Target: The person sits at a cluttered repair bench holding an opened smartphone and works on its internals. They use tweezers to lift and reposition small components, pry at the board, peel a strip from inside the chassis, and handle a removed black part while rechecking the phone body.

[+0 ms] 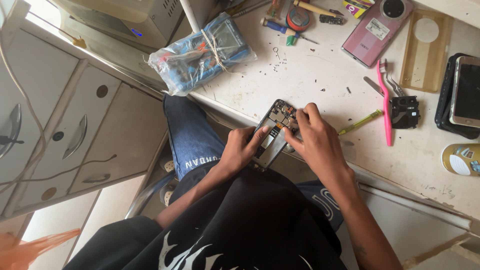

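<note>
My white worktable (320,75) spreads ahead, with a plastic-wrapped blue bundle (202,52) at its near corner. A pink phone (376,31) and a clear case (425,50) lie farther back, well apart. At the table's edge my left hand (240,150) grips the opened phone (274,131); my right hand (312,137) pinches narrowly over its circuit board. A pink toothbrush (385,102) lies near my right hand.

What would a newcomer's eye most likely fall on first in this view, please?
Probably the opened phone with its circuit boards bare, held at the table edge by the left hand and the right hand. Next, the pink toothbrush to the right beside a small black camera module. Then the plastic-wrapped blue multimeter at the far left of the white table.
</note>
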A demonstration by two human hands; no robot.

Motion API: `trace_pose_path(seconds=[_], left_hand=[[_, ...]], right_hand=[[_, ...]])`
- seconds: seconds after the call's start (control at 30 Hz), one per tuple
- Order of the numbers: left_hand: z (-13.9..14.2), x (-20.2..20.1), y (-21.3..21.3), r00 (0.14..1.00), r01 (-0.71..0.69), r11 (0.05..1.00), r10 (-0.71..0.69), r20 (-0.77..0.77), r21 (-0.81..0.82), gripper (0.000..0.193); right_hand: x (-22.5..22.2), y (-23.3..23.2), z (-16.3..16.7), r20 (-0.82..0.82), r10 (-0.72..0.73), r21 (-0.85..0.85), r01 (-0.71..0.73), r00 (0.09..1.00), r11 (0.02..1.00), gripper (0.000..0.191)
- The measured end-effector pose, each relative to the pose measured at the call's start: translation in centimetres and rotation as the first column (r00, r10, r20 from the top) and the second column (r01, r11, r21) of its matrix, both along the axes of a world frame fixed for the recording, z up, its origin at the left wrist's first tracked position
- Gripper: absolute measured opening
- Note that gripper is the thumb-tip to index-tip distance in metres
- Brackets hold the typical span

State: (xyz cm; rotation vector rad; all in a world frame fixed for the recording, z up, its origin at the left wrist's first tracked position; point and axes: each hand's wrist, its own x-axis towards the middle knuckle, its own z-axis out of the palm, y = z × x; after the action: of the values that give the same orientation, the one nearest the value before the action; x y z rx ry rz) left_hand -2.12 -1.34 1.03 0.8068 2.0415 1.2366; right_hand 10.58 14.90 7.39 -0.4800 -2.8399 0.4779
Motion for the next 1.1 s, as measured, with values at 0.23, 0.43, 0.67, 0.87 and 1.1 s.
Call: trace_pose_path(seconds=[0.23,0.43,0.67,0.87,1.1], left_hand=[[-0.2,0.1,0.1,1.000,-0.001,1.000,0.001,0.006,-0.008,0.065],[-0.2,0.1,0.1,1.000,-0.002,1.000,0.002,-0.006,0.030,0.066],[0.4,0.3,0.1,1.000,-0.003,1.000,0.003,-0.004,0.020,0.063],[1.0,0.4,0.1,1.000,0.003,1.000,-0.002,-0.029,0.031,0.063],[0.9,0.4,0.2,1.000,0.010,0.998,-0.010,-0.003,0.055,0.060]], right_hand=[[0.0,0.2,-0.7,-0.004,0.057,0.081,-0.057,0.998,0.995,0.032],[-0.1,0.8,-0.7,0.063,0.103,0.204,-0.114,0.993,0.972,0.040],[-0.9,1.1,0.1,0.157,0.017,0.113,-0.035,0.987,0.993,0.039],[-1.9,0.7,0.5,0.051,0.010,0.110,-0.016,0.999,0.994,0.044],[-2.0,0.7,0.7,-0.035,0.057,0.065,-0.054,0.998,0.996,0.042]])
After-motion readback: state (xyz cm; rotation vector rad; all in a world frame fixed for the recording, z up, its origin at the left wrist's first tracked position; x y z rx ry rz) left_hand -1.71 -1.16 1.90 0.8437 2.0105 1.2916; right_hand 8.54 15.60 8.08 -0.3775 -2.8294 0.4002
